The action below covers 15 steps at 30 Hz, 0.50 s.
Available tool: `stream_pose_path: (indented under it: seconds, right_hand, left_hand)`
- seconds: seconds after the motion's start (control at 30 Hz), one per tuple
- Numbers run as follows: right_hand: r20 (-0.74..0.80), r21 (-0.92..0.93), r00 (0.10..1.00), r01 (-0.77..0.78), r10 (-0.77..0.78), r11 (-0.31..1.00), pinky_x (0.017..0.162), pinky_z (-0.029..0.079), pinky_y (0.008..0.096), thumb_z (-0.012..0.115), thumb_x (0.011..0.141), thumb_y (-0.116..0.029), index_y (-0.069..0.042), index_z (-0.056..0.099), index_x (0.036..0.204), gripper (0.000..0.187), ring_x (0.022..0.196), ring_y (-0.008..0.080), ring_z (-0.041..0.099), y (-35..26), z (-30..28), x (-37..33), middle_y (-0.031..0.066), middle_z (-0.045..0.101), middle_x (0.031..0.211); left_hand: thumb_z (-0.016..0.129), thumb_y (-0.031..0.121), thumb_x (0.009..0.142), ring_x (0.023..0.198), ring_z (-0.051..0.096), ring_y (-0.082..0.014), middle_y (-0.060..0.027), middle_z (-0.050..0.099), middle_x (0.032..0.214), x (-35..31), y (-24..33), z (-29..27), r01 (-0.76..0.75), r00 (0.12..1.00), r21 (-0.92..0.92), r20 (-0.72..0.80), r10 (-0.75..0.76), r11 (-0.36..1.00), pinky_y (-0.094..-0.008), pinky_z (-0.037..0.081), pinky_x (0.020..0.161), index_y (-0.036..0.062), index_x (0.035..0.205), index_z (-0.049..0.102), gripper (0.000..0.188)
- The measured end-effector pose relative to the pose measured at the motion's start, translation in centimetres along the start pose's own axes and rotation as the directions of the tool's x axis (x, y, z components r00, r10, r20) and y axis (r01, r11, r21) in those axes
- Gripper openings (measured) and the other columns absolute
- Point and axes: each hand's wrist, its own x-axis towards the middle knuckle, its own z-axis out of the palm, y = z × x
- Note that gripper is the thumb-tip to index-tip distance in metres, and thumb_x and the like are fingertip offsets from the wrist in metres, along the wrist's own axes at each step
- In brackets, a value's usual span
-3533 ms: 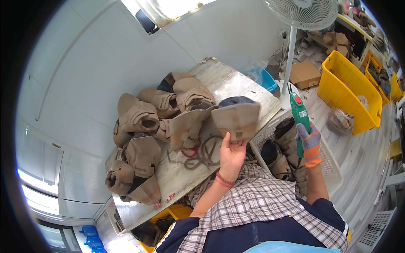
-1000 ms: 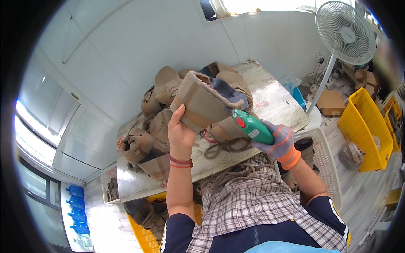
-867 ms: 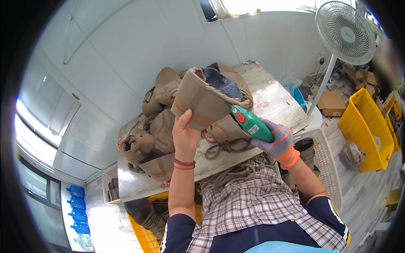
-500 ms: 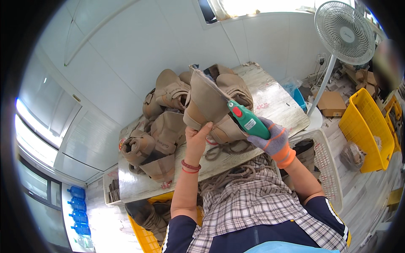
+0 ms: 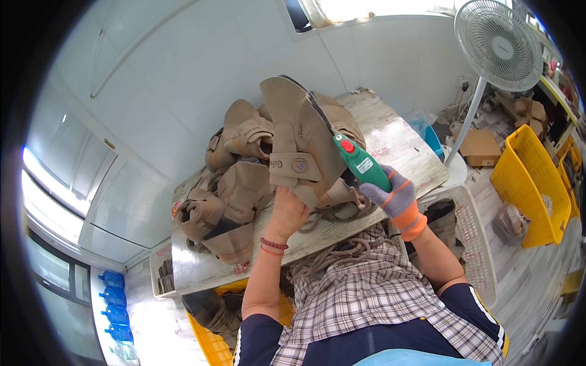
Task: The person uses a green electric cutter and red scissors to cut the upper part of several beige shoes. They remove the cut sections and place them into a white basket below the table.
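Note:
My bare left hand (image 5: pixel 289 213), with beaded bands at the wrist, pinches the lower edge of a tan, strapped shoe upper (image 5: pixel 314 143) and holds it raised above the table. A round badge and straps show on its face. My right hand (image 5: pixel 394 198), in a grey and orange glove, is closed round a green hand-held tool (image 5: pixel 364 166) with a red button. The tool's tip meets the upper's right edge; its working end is too small to make out. More tan uppers (image 5: pixel 235 189) lie piled on the table at the left and behind.
The worn white table (image 5: pixel 403 143) stands against a pale wall. Right of it are a white crate (image 5: pixel 479 256), a standing fan (image 5: pixel 473 116) and a yellow crate (image 5: pixel 525 189). Another yellow crate (image 5: pixel 201 332) holding dark pieces sits below the table, and blue water bottles (image 5: pixel 115 299) stand far left.
The upper has turned so its strapped, badged face shows, and its top stands higher. My left hand has shifted slightly down its edge. The green tool has moved a little right.

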Motion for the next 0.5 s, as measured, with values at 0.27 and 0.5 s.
stream_pose_path:
  seconds: [0.27,0.5]
  right_hand:
    - [-0.023,0.077,0.994,-0.106,0.109,0.991,0.060,0.047,0.0213,0.076,0.077,-0.024,0.003,0.060,0.110,0.045,0.067,0.0049,0.055,-0.2,-0.7,0.1,0.0023,0.064,0.079]
    - [-0.114,0.123,0.987,-0.100,0.114,0.987,0.051,0.039,0.0192,0.075,0.079,-0.026,0.000,0.063,0.101,0.037,0.058,0.0025,0.047,-0.6,-2.2,1.8,-0.0014,0.057,0.071]
  left_hand:
    - [0.061,0.004,0.070,0.118,0.042,-0.0393,-0.0155,0.053,0.121,-0.2,1.8,-0.3,-0.060,0.991,-0.022,0.116,0.062,0.998,-0.0525,0.030,0.100,0.0087,0.113,0.061,0.043]
    - [0.064,0.005,0.071,0.117,0.046,-0.0344,-0.0149,0.054,0.121,-0.9,2.3,-1.0,-0.079,0.996,0.099,0.053,0.074,0.992,-0.0460,0.035,0.099,0.0062,0.110,0.061,0.039]
